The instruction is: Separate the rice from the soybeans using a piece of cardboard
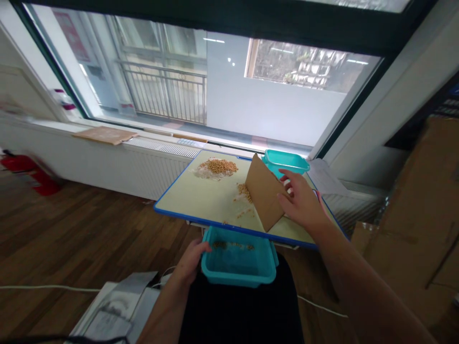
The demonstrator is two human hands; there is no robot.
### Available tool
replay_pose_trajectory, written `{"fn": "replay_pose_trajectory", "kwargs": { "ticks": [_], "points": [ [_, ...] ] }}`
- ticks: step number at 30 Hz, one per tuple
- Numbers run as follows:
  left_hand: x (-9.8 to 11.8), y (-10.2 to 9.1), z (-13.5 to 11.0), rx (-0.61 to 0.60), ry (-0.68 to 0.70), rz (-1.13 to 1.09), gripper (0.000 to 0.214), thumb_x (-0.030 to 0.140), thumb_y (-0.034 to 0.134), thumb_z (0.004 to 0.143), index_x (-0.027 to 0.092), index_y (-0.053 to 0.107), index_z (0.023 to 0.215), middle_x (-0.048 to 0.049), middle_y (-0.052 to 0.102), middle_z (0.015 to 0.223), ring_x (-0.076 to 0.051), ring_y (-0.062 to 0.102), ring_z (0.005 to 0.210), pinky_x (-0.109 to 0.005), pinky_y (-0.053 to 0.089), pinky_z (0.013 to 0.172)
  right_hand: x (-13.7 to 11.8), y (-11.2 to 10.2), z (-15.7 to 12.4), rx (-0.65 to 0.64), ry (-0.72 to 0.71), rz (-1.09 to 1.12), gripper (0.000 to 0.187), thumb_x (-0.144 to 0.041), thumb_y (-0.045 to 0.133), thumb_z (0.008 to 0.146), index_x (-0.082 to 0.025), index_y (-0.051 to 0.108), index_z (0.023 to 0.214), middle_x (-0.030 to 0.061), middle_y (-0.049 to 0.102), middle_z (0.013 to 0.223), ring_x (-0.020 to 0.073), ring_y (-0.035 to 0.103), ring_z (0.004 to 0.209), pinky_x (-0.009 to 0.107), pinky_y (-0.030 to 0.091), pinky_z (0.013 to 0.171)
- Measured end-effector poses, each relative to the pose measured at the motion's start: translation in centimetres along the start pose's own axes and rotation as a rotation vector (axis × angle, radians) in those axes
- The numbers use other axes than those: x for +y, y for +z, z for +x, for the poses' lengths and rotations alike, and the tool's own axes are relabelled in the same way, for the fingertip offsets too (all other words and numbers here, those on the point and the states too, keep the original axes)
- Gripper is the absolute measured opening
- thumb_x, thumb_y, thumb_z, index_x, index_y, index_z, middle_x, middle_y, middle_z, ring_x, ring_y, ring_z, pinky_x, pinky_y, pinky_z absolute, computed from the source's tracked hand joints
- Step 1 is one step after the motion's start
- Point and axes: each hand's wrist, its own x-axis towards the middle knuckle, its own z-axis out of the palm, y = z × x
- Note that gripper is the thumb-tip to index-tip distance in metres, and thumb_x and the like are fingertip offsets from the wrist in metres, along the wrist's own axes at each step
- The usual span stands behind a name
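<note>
Pinched a thin brown cardboard sheet [265,196] in the right hand [300,198], with small round tan beans [244,192] leftward; gripped a turquoise rectangular plastic tub [238,277] by its rim in the left hand [191,258]. Judged sheet light, stiff, best held mid-edge.

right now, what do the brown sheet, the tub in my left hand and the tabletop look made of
Brown sheet: likely cardboard, matte, judging by its plain tan face and stiff, thin form. Teal tub: probably plastic, with a slight sheen, moulded-looking rim and side handles. Tabletop: pale, smooth; perhaps laminate or painted board, its look leaves that open.
</note>
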Motion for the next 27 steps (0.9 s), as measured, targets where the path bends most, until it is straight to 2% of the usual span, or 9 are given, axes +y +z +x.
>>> {"fn": "replay_pose_trajectory", "kwargs": {
  "ticks": [3,5,8,11,13,15,21,24,27],
  "points": [
    [-0.3,0.3,0.1,0.015,-0.005,-0.016,0.019,0.018,0.056,0.058,0.013,0.063,0.074,0.0023,0.054,0.050,-0.011,0.045,0.040,-0.028,0.044,0.051,0.2,-0.7,2.2,-0.248,-0.175,-0.095,0.059,-0.021,0.048,0.071,-0.015,0.045,0.130,0.0155,0.046,0.133,0.0302,0.041,0.125,0.050,0.037,0.101],
    [-0.3,0.5,0.0,0.027,-0.006,-0.022,0.017,0.018,0.057,0.058,0.014,0.063,0.073,0.0030,0.052,0.047,-0.011,0.044,0.039,-0.027,0.044,0.050,0.1,-0.8,3.2,-0.423,-0.205,-0.126,0.064,-0.021,0.048,0.071,-0.013,0.042,0.133,0.0158,0.039,0.142,0.0312,0.032,0.132,0.050,0.033,0.105],
    [-0.2,0.8,-0.2,0.012,-0.013,-0.027,0.016,0.017,0.057,0.058,0.015,0.062,0.073,0.0040,0.050,0.046,-0.009,0.039,0.036,-0.026,0.044,0.048,-0.5,-0.8,4.3,-0.558,-0.147,-0.166,0.059,-0.027,0.046,0.076,-0.017,0.043,0.133,0.0128,0.040,0.142,0.0293,0.042,0.127,0.046,0.040,0.100],
    [-0.1,1.0,-0.3,0.011,-0.018,-0.014,0.017,0.016,0.056,0.056,0.015,0.061,0.073,0.0047,0.049,0.045,-0.009,0.038,0.035,-0.026,0.043,0.047,-1.6,-0.3,5.4,-0.535,-0.060,-0.280,0.043,-0.034,0.047,0.079,-0.015,0.057,0.116,0.0139,0.058,0.123,0.0277,0.058,0.107,0.039,0.047,0.089],
    [0.1,1.2,-0.4,0.018,-0.014,0.001,0.018,0.017,0.055,0.056,0.015,0.061,0.073,0.0045,0.049,0.045,-0.009,0.038,0.035,-0.026,0.043,0.047,-2.2,0.2,6.2,-0.492,0.008,-0.389,0.032,-0.028,0.044,0.080,-0.014,0.061,0.103,0.0140,0.066,0.104,0.0251,0.062,0.093,0.035,0.048,0.080],
    [0.2,1.3,-0.5,0.013,-0.020,0.007,0.018,0.018,0.055,0.056,0.015,0.061,0.073,0.0045,0.049,0.045,-0.009,0.036,0.035,-0.026,0.043,0.047,-2.4,0.7,7.0,-0.473,0.030,-0.471,0.029,-0.021,0.044,0.077,-0.012,0.060,0.100,0.0148,0.067,0.096,0.0248,0.063,0.086,0.034,0.048,0.075],
    [0.3,1.7,-0.7,0.045,-0.051,0.005,0.020,0.017,0.055,0.055,0.015,0.062,0.073,0.0046,0.050,0.045,-0.008,0.035,0.034,-0.026,0.042,0.047,-0.5,2.2,8.6,-0.489,-0.134,-0.309,0.066,-0.014,0.044,0.068,-0.006,0.037,0.133,0.0198,0.051,0.130,0.0290,0.054,0.114,0.042,0.046,0.092],
    [0.0,1.8,-0.4,0.053,-0.063,0.003,0.019,0.017,0.056,0.055,0.014,0.062,0.072,0.0046,0.050,0.044,-0.009,0.038,0.034,-0.026,0.042,0.047,0.2,2.8,8.9,-0.446,-0.175,-0.243,0.067,-0.010,0.039,0.069,-0.009,0.035,0.136,0.0166,0.047,0.136,0.0287,0.046,0.123,0.045,0.041,0.099],
    [-0.2,1.8,-0.1,0.060,-0.083,-0.008,0.018,0.017,0.057,0.054,0.014,0.062,0.071,0.0034,0.051,0.044,-0.012,0.045,0.037,-0.026,0.042,0.046,0.3,2.8,8.8,-0.424,-0.179,-0.199,0.065,-0.009,0.038,0.071,-0.014,0.038,0.136,0.0136,0.055,0.128,0.0272,0.052,0.116,0.044,0.045,0.095]
  ]
}}
